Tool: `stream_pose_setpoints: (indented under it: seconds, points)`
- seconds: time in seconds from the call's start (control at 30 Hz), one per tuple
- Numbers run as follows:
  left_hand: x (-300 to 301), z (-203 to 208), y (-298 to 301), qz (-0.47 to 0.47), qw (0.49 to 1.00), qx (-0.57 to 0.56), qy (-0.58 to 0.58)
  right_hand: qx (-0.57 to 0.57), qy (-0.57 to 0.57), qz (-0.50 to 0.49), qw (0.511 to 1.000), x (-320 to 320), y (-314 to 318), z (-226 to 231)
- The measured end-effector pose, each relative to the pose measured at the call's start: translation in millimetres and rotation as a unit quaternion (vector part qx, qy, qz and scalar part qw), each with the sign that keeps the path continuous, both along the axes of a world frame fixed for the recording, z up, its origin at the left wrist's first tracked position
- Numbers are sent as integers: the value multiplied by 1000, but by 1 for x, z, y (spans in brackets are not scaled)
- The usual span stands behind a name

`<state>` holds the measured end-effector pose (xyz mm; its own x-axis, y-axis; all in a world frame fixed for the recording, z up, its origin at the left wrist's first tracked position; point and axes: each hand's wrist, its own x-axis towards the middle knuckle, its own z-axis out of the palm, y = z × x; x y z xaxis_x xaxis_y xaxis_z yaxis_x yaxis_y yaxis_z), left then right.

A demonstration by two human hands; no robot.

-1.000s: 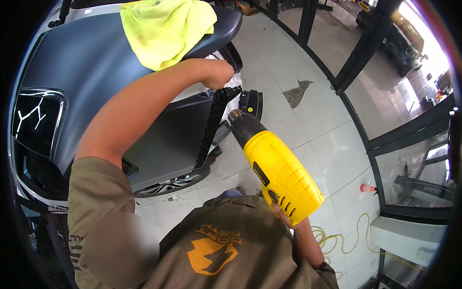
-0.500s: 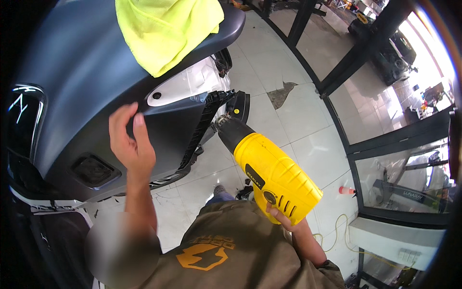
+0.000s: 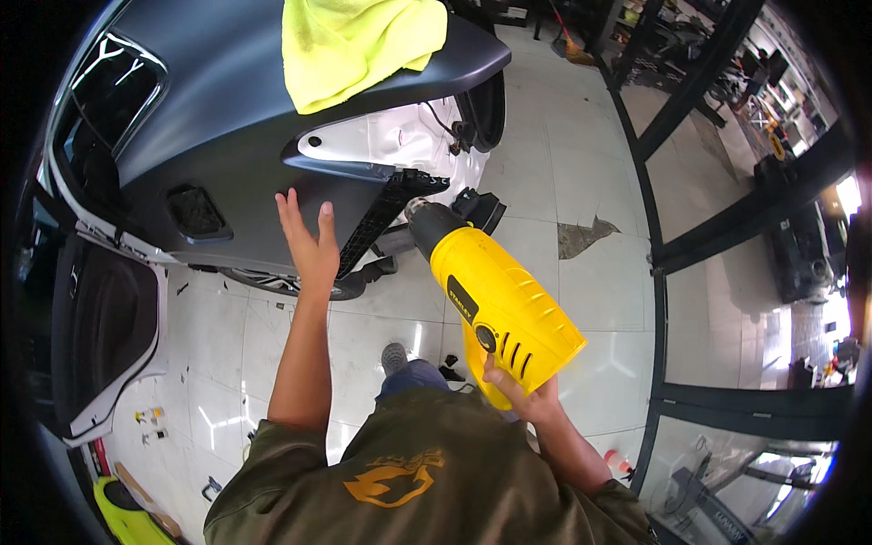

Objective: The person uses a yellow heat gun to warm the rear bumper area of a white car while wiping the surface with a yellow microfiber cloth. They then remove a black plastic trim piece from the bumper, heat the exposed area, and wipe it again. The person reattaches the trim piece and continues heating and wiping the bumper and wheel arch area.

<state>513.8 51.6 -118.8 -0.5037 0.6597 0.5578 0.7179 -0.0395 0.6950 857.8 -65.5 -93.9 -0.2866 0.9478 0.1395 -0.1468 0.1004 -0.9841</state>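
My right hand point(image 3: 525, 392) is closed round the handle of a yellow heat gun point(image 3: 504, 291). The gun's black nozzle tilts toward the edge of a dark matte car panel point(image 3: 263, 213), beside a black plastic strip point(image 3: 381, 213); I cannot tell the exact gap. My left hand point(image 3: 314, 250) is raised over the lower part of the panel, fingers apart and holding nothing. Whether it touches the surface is unclear. White bare bodywork point(image 3: 391, 136) shows in the lamp opening above the strip. A bright yellow-green cloth point(image 3: 354, 54) lies draped on the car above it.
An open car door point(image 3: 109, 318) stands at the left. Glass partitions with dark frames point(image 3: 656, 263) run along the right. The tiled floor has a broken patch point(image 3: 586, 238). Small bottles point(image 3: 150, 415) stand at lower left, and a red-and-white object point(image 3: 619, 461) lies at lower right.
My view has turned, so the car sits further right and more floor and door show. My left hand's fingers have straightened from a loose curl. The heat gun stays in my right hand.
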Motion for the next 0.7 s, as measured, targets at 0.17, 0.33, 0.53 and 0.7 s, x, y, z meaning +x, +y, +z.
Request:
stream_pose_setpoints:
  seconds: [0.17, 0.33, 0.53, 0.7]
  points:
    - [24, 3, 11, 41, 997, 13, -70, 16, 18, 47, 999, 27, 22, -1]
    - [26, -5, 10, 34, 996, 21, -76, -10, 44, 61, 997, 36, 37, 8]
    - [45, -16, 27, 89, 995, 27, -36, -72, 50, 68, 994, 70, 53, -11]
    - [57, -20, 47, 113, 994, 8, 4, -134, 84, -5, 987, 100, 86, -28]
